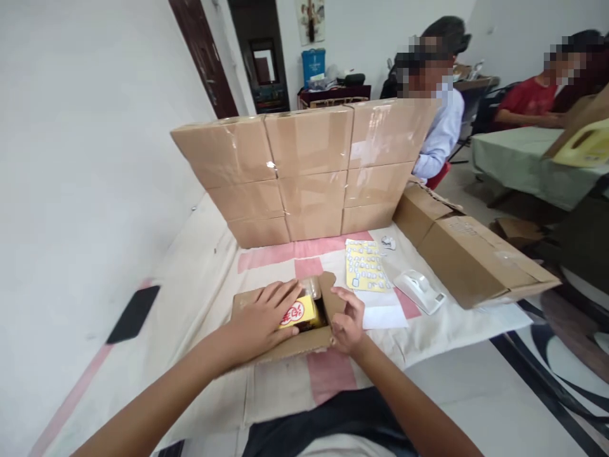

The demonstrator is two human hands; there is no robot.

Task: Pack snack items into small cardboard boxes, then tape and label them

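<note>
A small open cardboard box (290, 348) sits on the cloth in front of me. Inside it lie a yellow carton (302, 311) with red lettering and a clear plastic item (311, 288); other contents are in shadow. My left hand (269, 312) rests across the top of the box with its fingers stretched out, touching the yellow carton. At the box's right end, my right hand (349, 320) has its fingers curled on the raised end flap (329, 298), thumb toward the near corner.
Beyond the box stands a tall wall of taped cardboard (314, 165). To the right are a yellow sticker sheet (365, 266), white paper (380, 311), a white tape dispenser (419, 291) and a long carton (476, 254). A black phone-like slab (134, 314) lies left. Two people sit behind.
</note>
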